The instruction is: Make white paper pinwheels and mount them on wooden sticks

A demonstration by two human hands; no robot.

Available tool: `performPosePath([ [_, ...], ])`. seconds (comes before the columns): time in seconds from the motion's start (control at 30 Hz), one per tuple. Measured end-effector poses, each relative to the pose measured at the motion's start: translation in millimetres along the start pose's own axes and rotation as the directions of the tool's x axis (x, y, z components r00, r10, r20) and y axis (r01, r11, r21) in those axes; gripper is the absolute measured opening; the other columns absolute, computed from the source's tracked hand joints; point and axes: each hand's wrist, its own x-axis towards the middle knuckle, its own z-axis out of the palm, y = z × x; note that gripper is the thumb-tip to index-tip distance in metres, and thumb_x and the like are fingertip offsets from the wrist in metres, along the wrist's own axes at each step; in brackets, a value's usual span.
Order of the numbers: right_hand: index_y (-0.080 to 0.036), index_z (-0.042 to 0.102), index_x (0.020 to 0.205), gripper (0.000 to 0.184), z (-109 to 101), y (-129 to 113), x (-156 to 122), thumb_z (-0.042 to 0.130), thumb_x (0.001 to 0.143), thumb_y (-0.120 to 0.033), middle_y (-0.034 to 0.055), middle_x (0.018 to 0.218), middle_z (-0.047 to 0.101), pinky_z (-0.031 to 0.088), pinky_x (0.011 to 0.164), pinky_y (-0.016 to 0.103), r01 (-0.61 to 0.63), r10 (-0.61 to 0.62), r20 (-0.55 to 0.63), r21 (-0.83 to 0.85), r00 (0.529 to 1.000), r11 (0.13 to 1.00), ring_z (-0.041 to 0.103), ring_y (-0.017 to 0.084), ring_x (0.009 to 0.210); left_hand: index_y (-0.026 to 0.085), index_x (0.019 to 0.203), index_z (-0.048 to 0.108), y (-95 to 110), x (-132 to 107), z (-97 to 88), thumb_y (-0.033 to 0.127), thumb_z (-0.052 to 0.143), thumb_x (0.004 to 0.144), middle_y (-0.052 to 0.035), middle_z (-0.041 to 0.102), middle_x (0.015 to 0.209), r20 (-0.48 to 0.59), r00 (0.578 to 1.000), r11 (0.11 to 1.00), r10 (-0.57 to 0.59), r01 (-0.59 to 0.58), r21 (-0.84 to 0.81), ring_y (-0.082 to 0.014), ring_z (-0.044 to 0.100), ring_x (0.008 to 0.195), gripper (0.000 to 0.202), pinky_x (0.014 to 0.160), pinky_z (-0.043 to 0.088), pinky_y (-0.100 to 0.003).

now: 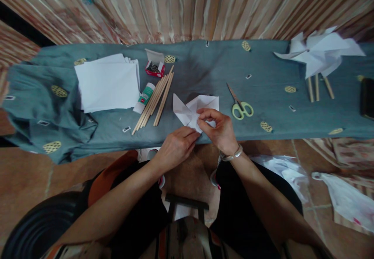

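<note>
A partly folded white paper pinwheel [201, 102] lies at the front middle of the cloth-covered table, one pointed blade standing up on its left. My right hand [218, 128], with a bracelet at the wrist, pinches the paper near its centre between thumb and forefinger. At the front edge of the paper, my left hand [180, 144] has its fingers closed on the lower corner; its fingertips are partly hidden. Green-handled scissors [241, 107] rest to the right of the paper. Several wooden sticks [156, 99] lie to its left.
Left of the sticks are a glue stick [145, 96], a red box of small metal pins [155, 67] and a stack of white paper [108, 83]. Finished pinwheels [321, 52] on sticks lie far right, near a dark object [367, 97]. Plastic bags [347, 196] lie on the floor.
</note>
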Motion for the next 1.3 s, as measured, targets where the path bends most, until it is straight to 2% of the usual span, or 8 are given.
performPosePath([
  [0.13,-0.022,0.061,0.077,0.005,-1,-2,0,0.058,0.076,-0.02,0.0031,0.098,0.073,0.053,0.08,0.033,0.028,-0.028,0.008,-0.062,1.0,0.998,0.067,0.018,0.09,0.014,0.105,0.064,0,0,-0.4,0.014,0.049,0.091,-0.0085,0.067,0.099,0.005,1.0,1.0,-0.006,0.006,-0.004,-0.0188,0.064,0.095,0.021,0.085,0.055,-0.032],
  [0.4,-0.022,0.059,0.081,0.01,0,-4,-1,0.053,0.082,-0.015,0.0076,0.105,0.069,0.049,0.091,0.04,0.202,-0.194,0.057,-0.3,0.979,0.932,0.061,0.023,0.102,0.013,0.102,0.064,1,1,-1.4,0.013,0.049,0.089,-0.0083,0.066,0.097,0.021,1.0,1.0,-0.01,0.01,-0.01,-0.019,0.064,0.095,0.019,0.086,0.054,-0.032],
  [0.57,-0.022,0.061,0.085,0.005,-1,3,-1,0.057,0.083,-0.02,0.009,0.112,0.068,0.046,0.096,0.043,0.194,-0.191,0.038,-0.291,0.981,0.937,0.06,0.024,0.109,0.013,0.105,0.064,-1,1,-0.2,0.013,0.049,0.09,-0.0089,0.067,0.099,0.009,1.0,0.999,-0.01,0.01,-0.042,-0.019,0.063,0.096,0.021,0.086,0.054,-0.031],
  [0.7,-0.021,0.062,0.092,0.009,-4,5,-4,0.059,0.083,-0.021,0.01,0.113,0.067,0.046,0.095,0.044,0.189,-0.192,0.019,-0.298,0.981,0.936,0.06,0.025,0.108,0.015,0.104,0.065,-4,2,0.9,0.013,0.051,0.088,-0.0081,0.068,0.098,0.007,1.0,0.997,-0.017,0.018,-0.079,-0.0184,0.065,0.095,0.021,0.085,0.054,-0.031],
  [0.87,-0.02,0.063,0.091,0.01,-7,4,-9,0.054,0.087,-0.019,0.0116,0.113,0.067,0.046,0.095,0.044,0.255,-0.252,0.05,-0.328,0.966,0.91,0.06,0.025,0.108,0.015,0.101,0.066,-4,5,-1.3,0.013,0.051,0.087,-0.0068,0.07,0.097,-0.021,0.999,0.99,-0.042,0.038,-0.134,-0.0171,0.066,0.092,0.02,0.084,0.054,-0.029],
  [1.07,-0.018,0.065,0.101,0.021,-9,8,-16,0.047,0.092,-0.022,0.0131,0.121,0.062,0.046,0.099,0.044,0.332,-0.317,0.105,-0.404,0.943,0.853,0.055,0.025,0.113,0.014,0.097,0.068,-2,11,-6.7,0.013,0.052,0.087,-0.0062,0.07,0.093,0.011,0.996,0.971,-0.092,0.092,-0.219,-0.016,0.067,0.088,0.019,0.081,0.053,-0.027],
  [1.3,-0.021,0.065,0.102,0.021,-10,13,-19,0.046,0.093,-0.023,0.0111,0.124,0.059,0.046,0.099,0.044,0.363,-0.34,0.136,-0.461,0.931,0.81,0.053,0.025,0.115,0.016,0.094,0.069,-2,15,-11.0,0.013,0.051,0.088,-0.0043,0.07,0.092,0.063,0.986,0.938,-0.154,0.166,-0.304,-0.0144,0.067,0.083,0.019,0.076,0.052,-0.025],
])
